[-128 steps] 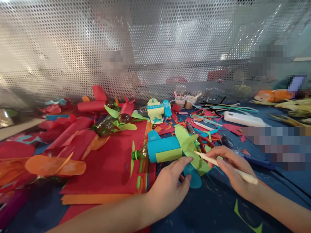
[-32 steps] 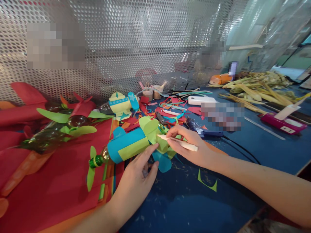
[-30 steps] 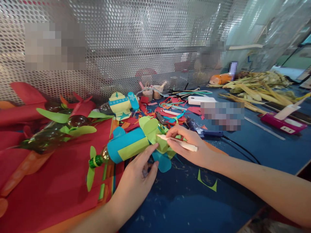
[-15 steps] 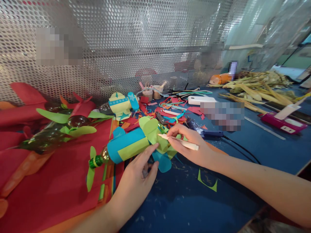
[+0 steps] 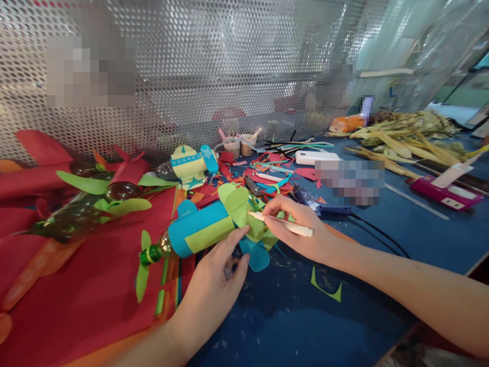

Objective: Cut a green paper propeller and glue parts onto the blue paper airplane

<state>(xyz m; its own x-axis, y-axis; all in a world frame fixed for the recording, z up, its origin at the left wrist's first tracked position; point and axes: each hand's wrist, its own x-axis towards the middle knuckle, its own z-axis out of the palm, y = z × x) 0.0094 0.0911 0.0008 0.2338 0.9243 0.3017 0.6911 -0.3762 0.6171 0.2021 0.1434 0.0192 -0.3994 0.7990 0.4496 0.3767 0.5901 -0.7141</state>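
Observation:
A toy plane made from a plastic bottle wrapped in blue and green paper lies on its side at the table's middle, a green propeller at its left end. My right hand is closed around a white marker pen, with the tip on the light green paper piece at the plane's right end. My left hand rests in front of the plane, fingers stretched and thumb apart. Its index fingertip touches the green paper. Below that piece a blue rounded fin sticks out.
Other bottle planes lie at left on red paper sheets. Coloured scraps are strewn behind my hands. A blue glue gun with a cord lies at right. Farther right are dried stalks and a magenta device.

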